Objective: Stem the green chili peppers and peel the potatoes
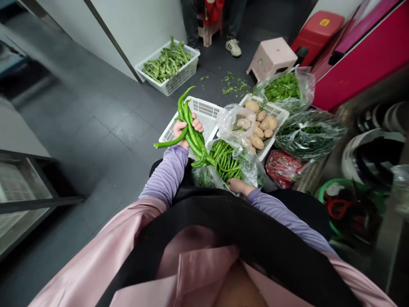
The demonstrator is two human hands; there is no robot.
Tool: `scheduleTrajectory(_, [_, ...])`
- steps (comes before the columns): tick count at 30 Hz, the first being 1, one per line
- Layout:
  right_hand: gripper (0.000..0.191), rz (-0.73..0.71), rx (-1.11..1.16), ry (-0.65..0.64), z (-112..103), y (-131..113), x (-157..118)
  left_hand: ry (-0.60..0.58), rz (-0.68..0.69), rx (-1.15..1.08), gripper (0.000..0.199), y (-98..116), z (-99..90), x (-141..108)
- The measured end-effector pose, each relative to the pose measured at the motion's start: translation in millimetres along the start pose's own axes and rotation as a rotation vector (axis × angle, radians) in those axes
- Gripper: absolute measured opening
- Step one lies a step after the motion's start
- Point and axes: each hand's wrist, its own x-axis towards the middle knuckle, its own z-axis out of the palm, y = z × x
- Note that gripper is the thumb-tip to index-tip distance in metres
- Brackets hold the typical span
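Several long green chili peppers [189, 123] are bunched in my left hand [180, 130], whose fingers wrap round them above the white basket. The peppers reach down and right toward an open clear plastic bag [251, 160]. More thin green peppers [225, 160] fill that bag in front of my lap. At the bag's near edge is my right hand [239, 186], touching the peppers or the plastic. Its fingers look curled, and their tips are partly hidden. The white plastic basket [209, 106] stands just beyond my left hand.
A white basket [284, 113] of potatoes [263, 123] adjoins bagged greens [284, 87]. Another basket [174, 82] holds green vegetables near a seated person's shoe [233, 47]. A pink stool [273, 55], bagged red chilies [283, 168] and a green tub [334, 183] stand to the right.
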Motion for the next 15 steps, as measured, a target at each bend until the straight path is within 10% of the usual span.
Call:
scheduleTrajectory(7, [0.039,0.050,0.020,-0.029,3,5,-6,-0.073,-0.057,0.166,0.015,7,-43.6,82])
scheduleTrajectory(15, [0.038,0.075,0.048,-0.051,-6,2,-20,0.110,-0.191,0.770,0.026,-63,-50.1,181])
